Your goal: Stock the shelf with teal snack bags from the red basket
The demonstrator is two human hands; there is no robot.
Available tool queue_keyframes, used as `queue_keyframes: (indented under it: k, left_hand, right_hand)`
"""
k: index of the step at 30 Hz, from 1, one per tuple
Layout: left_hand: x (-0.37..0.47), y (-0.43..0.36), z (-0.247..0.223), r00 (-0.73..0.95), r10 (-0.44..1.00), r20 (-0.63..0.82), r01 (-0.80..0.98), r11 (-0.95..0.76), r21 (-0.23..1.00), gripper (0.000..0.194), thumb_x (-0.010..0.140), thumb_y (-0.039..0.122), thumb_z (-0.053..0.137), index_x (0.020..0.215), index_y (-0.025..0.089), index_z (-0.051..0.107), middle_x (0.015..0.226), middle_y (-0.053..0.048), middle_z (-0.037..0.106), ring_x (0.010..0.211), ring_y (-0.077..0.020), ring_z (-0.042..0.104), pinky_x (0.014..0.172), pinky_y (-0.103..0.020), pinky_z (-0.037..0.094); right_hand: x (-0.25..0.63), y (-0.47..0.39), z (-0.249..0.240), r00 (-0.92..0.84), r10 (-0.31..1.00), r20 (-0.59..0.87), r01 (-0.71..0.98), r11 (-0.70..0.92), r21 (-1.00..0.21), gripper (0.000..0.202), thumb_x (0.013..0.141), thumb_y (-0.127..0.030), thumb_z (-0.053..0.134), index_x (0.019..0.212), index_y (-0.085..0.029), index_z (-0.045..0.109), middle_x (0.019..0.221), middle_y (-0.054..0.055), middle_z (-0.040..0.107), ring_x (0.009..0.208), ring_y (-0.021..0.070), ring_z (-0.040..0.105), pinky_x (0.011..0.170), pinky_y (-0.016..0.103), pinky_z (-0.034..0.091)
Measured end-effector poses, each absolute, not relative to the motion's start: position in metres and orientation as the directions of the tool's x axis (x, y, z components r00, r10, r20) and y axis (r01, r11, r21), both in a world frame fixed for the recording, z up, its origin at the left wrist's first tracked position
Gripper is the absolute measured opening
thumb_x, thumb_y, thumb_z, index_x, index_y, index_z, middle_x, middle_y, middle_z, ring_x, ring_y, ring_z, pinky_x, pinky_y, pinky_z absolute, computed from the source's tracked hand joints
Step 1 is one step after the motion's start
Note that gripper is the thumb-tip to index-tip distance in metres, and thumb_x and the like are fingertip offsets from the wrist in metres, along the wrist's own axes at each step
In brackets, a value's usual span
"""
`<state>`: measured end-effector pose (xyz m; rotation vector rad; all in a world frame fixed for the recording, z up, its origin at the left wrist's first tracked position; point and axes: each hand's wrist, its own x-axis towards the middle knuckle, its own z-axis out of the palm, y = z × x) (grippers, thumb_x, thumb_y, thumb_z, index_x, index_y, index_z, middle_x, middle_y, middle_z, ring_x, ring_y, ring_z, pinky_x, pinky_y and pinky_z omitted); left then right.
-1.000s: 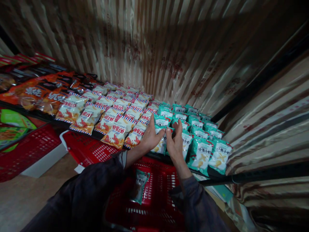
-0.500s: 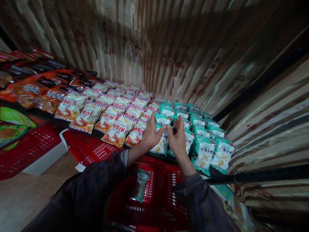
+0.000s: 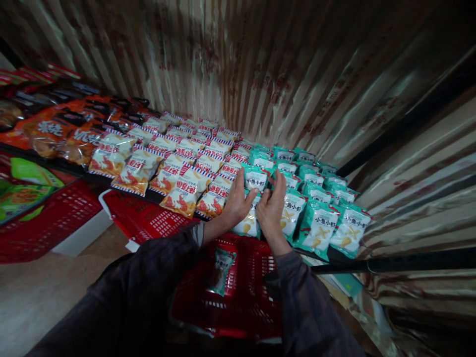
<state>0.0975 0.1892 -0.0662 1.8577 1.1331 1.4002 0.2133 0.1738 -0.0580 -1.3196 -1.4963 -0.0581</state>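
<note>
On a dark shelf, my left hand and my right hand are at the two sides of a teal-and-white snack bag in the leftmost teal column. The fingers of both are apart, pointing away from me. Whether they touch that bag cannot be made out. Another teal bag stands below it, partly behind my hands. More teal bags fill the shelf to the right. Below my wrists, one teal bag lies in a red basket.
Left of the teal bags are rows of white, red-striped shrimp snack bags, then orange bags. Two more red baskets stand below the shelf at left. A pleated curtain hangs behind; a dark pole crosses at right.
My hands have come closer around the upper teal bag, the right hand's fingers now straighter. The view has shifted slightly, so the shelf sits a little further right and the basket higher.
</note>
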Motion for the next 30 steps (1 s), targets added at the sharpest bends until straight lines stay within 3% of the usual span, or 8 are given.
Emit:
queue_keyframes:
  k: [5,11,17,23,30]
  left_hand:
    - [0.097,0.188,-0.063,0.086,0.874,0.479,0.311,-0.480,0.820,0.075,0.093,0.050,0.048,0.152,0.013,0.020,0.159,-0.021,0.024,0.148,-0.0310,0.025,0.119,-0.050,0.024]
    - [0.097,0.186,-0.062,0.081,0.875,0.477,0.311,-0.477,0.822,0.075,0.093,0.050,0.046,0.152,0.012,0.019,0.159,-0.023,0.023,0.148,-0.0306,0.023,0.119,-0.051,0.026]
    - [0.095,0.186,-0.064,0.071,0.871,0.485,0.330,-0.480,0.813,0.076,0.093,0.054,0.045,0.152,0.012,0.019,0.160,-0.022,0.021,0.149,-0.0322,0.020,0.119,-0.052,0.026]
    - [0.095,0.185,-0.062,0.077,0.869,0.488,0.330,-0.484,0.810,0.078,0.093,0.055,0.045,0.152,0.013,0.019,0.160,-0.021,0.021,0.149,-0.0315,0.018,0.119,-0.052,0.026]
    - [0.096,0.183,-0.061,0.076,0.861,0.503,0.370,-0.493,0.788,0.069,0.095,0.051,0.044,0.150,0.013,0.026,0.158,-0.020,0.028,0.149,-0.0299,0.021,0.120,-0.051,0.024]
  right_hand:
    - [0.212,0.172,-0.057,0.204,0.657,0.726,0.739,0.384,-0.554,0.056,0.094,-0.017,0.027,0.149,-0.023,0.028,0.154,0.016,0.030,0.134,0.0233,0.046,0.111,0.053,0.038]
    - [0.211,0.170,-0.059,0.190,0.634,0.750,0.767,0.382,-0.516,0.049,0.098,-0.024,0.028,0.147,-0.020,0.034,0.152,0.016,0.034,0.144,0.0250,0.032,0.111,0.054,0.037]
    - [0.203,0.145,-0.057,0.113,0.598,0.793,0.822,0.393,-0.413,0.052,0.098,-0.029,0.037,0.149,-0.020,0.031,0.159,0.016,0.022,0.149,0.0298,0.020,0.113,0.060,0.032]
    - [0.192,0.102,-0.075,-0.027,0.603,0.797,0.868,0.409,-0.280,0.057,0.095,-0.023,0.043,0.150,-0.019,0.028,0.161,0.017,0.018,0.149,0.0333,0.021,0.110,0.064,0.034]
    - [0.193,0.093,-0.095,-0.118,0.608,0.785,0.880,0.430,-0.202,0.070,0.091,-0.037,0.058,0.151,-0.017,0.027,0.160,0.021,0.019,0.146,0.0375,0.025,0.107,0.062,0.041]
